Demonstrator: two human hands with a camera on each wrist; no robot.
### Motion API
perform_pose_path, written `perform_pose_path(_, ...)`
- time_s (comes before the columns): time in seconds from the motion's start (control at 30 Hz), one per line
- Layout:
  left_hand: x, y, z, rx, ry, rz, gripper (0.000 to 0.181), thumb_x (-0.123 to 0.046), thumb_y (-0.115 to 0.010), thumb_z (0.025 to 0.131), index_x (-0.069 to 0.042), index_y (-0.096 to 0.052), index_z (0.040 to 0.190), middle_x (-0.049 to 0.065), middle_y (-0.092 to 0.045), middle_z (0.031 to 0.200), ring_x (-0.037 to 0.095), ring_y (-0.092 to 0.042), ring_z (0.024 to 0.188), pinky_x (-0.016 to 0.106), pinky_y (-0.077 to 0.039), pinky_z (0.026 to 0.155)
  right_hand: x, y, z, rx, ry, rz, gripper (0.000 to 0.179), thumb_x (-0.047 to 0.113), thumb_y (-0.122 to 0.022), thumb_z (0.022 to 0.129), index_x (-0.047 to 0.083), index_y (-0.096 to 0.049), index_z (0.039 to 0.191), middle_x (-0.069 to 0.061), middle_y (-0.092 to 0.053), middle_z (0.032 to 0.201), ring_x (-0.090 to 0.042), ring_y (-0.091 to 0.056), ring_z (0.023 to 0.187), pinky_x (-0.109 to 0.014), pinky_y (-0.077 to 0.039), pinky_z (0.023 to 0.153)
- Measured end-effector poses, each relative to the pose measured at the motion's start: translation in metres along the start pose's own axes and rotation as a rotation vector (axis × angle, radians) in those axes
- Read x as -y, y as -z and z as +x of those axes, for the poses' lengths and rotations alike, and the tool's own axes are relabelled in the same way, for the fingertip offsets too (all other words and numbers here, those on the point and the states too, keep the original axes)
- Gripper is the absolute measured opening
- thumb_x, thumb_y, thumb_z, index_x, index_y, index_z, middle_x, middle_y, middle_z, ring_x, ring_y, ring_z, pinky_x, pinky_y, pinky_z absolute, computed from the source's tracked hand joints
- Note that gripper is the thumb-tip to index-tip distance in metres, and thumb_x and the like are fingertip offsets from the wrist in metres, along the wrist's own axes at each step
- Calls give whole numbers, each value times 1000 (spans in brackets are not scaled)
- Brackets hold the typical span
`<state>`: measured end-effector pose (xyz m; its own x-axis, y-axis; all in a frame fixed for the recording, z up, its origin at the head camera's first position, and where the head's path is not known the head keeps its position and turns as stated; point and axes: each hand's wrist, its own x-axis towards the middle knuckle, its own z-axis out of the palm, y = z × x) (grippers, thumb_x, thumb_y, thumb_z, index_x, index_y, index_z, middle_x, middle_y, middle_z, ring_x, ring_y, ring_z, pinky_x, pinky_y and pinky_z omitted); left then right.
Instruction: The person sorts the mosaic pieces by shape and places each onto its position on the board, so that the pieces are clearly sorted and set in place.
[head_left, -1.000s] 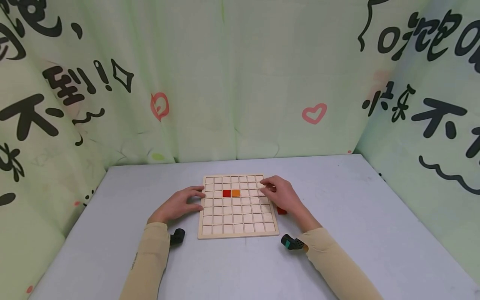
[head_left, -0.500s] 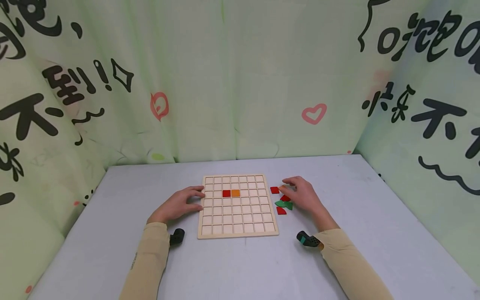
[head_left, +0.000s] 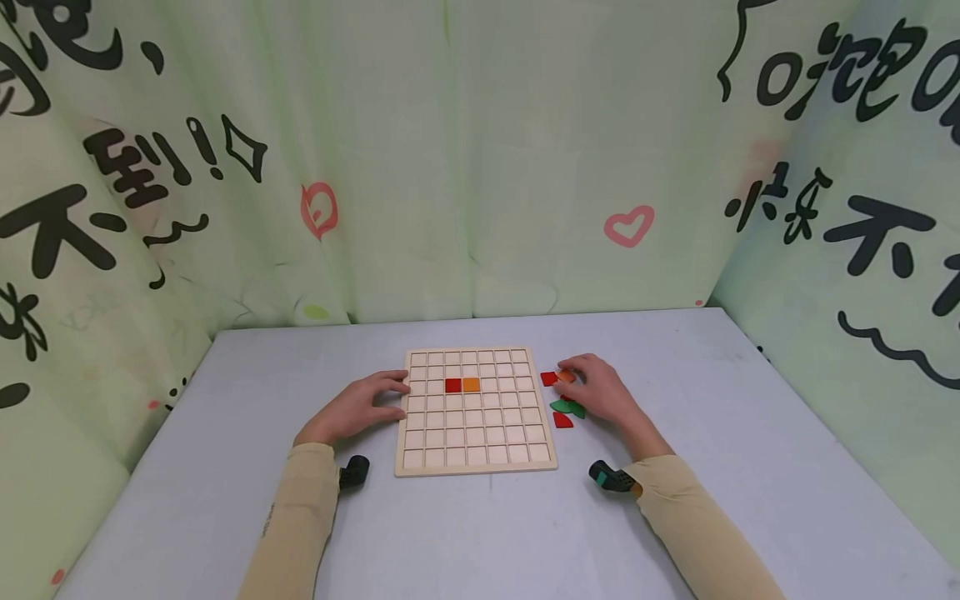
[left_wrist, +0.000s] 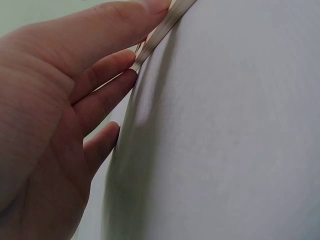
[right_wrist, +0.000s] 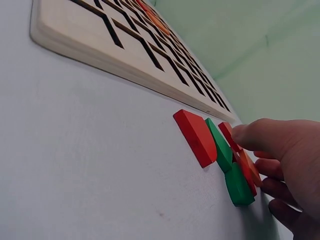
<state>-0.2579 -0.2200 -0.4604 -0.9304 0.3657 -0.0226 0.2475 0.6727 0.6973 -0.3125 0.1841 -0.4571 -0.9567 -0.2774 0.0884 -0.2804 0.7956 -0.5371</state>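
A square wooden grid board [head_left: 476, 472] lies on the table, with a red square [head_left: 453, 386] and an orange square [head_left: 471, 385] side by side in its cells. At its left edge, my left hand [head_left: 358, 408] rests with fingers extended, thumb and fingertips touching the rim. My right hand [head_left: 600, 392] is over a small group of coloured pieces right of the board. Its thumb and index finger are on either side of an orange piece [head_left: 566, 376]; contact is unclear. Around it lie red pieces [right_wrist: 196, 137] and green pieces [right_wrist: 239, 185], flat on the table.
A white table [head_left: 465, 542] carries the board and pieces. Behind and beside it hang pale green curtains [head_left: 465, 167] with black lettering and red heart shapes. Each wrist wears a small black camera, such as the right camera [head_left: 611, 477].
My right hand has moved from the board's right edge to the pieces on the right, exposing them, then shifted slightly left around the orange one. The left hand has stayed still.
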Motion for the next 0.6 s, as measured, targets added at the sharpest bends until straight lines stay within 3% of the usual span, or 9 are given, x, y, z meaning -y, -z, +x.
perform_pose_path(0.3, 1, 0, 0, -2, -1, -1, 42, -25, -76, 87, -8, -66, 124, 7, -42, 151, 31, -32, 142, 49, -30, 115, 3, -3, 4, 12, 14, -30, 42, 22, -70, 90, -1, -63, 125, -23, -56, 129, -39, -49, 121, -54, -42, 103)
perform_pose_path(0.6, -1, 0, -1, -3, -4, 0, 41, -24, -75, 87, -8, -65, 124, 7, -42, 151, 31, -32, 142, 49, -29, 115, -3, -3, 5, -15, 38, -31, 32, 9, -65, 93, -4, -64, 122, -22, -59, 122, -36, -55, 112, -52, -45, 101)
